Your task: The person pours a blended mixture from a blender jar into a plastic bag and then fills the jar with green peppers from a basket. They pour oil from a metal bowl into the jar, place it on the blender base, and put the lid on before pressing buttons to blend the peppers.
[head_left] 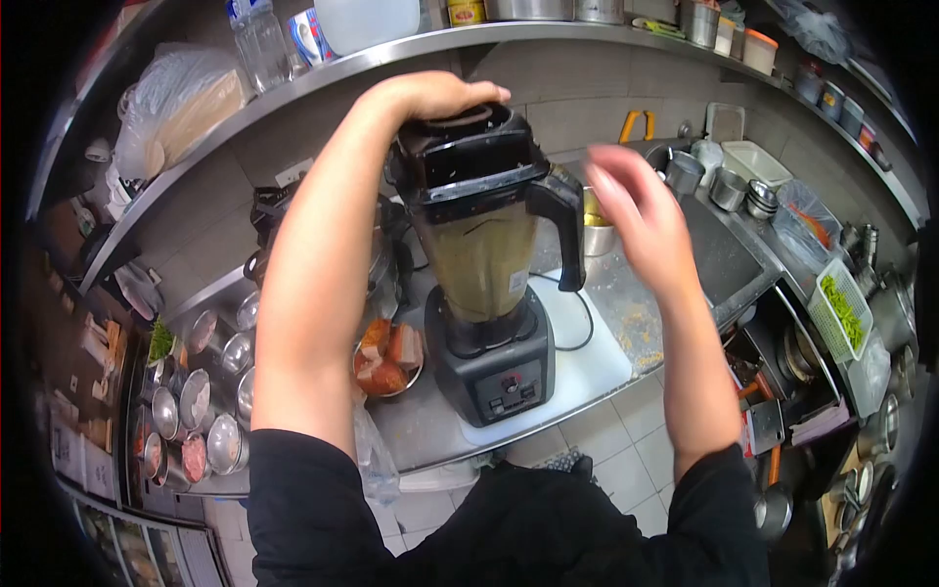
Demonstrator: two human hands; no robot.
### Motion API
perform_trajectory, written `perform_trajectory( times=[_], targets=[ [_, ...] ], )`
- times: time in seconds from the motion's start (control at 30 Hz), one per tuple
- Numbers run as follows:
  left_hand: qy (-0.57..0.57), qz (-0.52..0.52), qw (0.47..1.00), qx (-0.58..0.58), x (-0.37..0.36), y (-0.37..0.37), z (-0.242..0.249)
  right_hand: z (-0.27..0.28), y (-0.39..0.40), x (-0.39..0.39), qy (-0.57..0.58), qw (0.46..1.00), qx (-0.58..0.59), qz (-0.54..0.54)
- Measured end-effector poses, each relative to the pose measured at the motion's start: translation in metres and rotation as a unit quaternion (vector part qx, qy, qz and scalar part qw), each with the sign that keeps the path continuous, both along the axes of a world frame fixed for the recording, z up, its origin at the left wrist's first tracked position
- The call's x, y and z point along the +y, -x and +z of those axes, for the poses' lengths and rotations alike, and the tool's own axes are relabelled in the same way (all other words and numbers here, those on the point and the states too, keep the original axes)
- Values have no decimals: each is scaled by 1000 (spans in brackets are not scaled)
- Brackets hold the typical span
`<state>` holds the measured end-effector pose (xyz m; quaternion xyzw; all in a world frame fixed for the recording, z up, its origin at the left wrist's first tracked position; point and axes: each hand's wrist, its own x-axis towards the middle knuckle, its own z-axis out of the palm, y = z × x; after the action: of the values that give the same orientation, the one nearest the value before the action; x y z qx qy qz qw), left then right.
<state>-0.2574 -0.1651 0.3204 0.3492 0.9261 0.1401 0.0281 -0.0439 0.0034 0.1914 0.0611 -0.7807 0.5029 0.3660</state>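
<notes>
A blender stands upright on the counter, its dark base [499, 362] on a white cutting board [597, 342]. Cloudy yellowish-green liquid partly fills its clear jar [479, 259], under a black lid [469, 157]. My left hand [435, 96] presses on top of the lid, some of its fingers hidden from view. Just right of the black jar handle [567, 220], my right hand [636, 210] is raised with nothing in it. Its thumb and fingers are apart, the fingertips blurred, and it does not touch the handle.
A bowl of reddish meat pieces [388, 362] sits left of the blender. Several metal bowls [225, 440] are farther left. Behind my right hand stands a metal cup [597, 230], beside a sink [719, 245]. A loaded shelf [469, 41] runs above the blender.
</notes>
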Motion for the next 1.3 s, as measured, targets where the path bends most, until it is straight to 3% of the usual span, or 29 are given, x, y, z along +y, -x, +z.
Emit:
perform_trajectory(
  times=[0.03, 0.1, 0.2, 0.33, 0.47, 0.6, 0.63, 0.77, 0.8, 0.83, 0.9, 1.0, 1.03, 1.07, 1.17, 1.2, 1.23, 1.27, 1.3],
  targets=[
    [-2, 6, 1000, -12, -1, -6, 2, 26, 25, -1, -7, 1000, -27, -6],
    [7, 2, 1000, -3, -2, -9, 4, 66, 56, -6, -82, 977, -194, 36],
    [15, -26, 999, 14, -7, -5, 4, 91, 74, -24, -93, 943, -296, 117],
    [8, -50, 999, 16, -11, 6, 0, 100, 82, -28, -171, 947, -259, 81],
    [-36, -17, 999, 0, -10, -13, 4, 105, 99, -26, -146, 947, -283, 43],
    [2, -87, 996, 30, -7, 20, 2, 106, 129, -10, -167, 913, -361, 92],
    [2, -25, 1000, 11, -4, 1, 4, 107, 120, -11, -142, 924, -331, 131],
    [-59, -149, 987, -24, -7, 39, -7, 107, 146, -12, -168, 887, -374, 212],
    [-57, -141, 988, 27, -10, 63, -10, 113, 146, -15, -155, 893, -381, 183],
    [-106, -196, 972, -80, -12, 90, -15, 118, 158, -24, -179, 880, -402, 177],
    [-98, -165, 976, -108, -10, 87, -9, 125, 167, -37, -232, 847, -441, 188],
    [-53, -149, 987, -14, -24, 115, -1, 135, 167, -33, -231, 864, -427, 133],
    [-56, -153, 986, -17, -31, 155, 0, 139, 167, -29, -224, 873, -421, 103],
    [-53, -128, 990, -18, -29, 150, 3, 141, 161, -21, -210, 881, -419, 63],
    [-238, -100, 966, 26, -22, 95, 19, 168, 149, -36, -110, 887, -448, -26],
    [-256, -66, 964, -17, -16, 54, 30, 148, 148, -6, -202, 931, -260, 160],
    [-239, 34, 968, -69, -18, 34, 44, 153, 143, -6, -186, 929, -305, 100],
    [-286, -51, 957, -18, -23, 32, 45, 157, 133, 2, -98, 910, -321, 241],
    [-314, 1, 949, 18, -29, 3, 46, 158, 125, 15, -9, 865, -338, 370]
  ],
)
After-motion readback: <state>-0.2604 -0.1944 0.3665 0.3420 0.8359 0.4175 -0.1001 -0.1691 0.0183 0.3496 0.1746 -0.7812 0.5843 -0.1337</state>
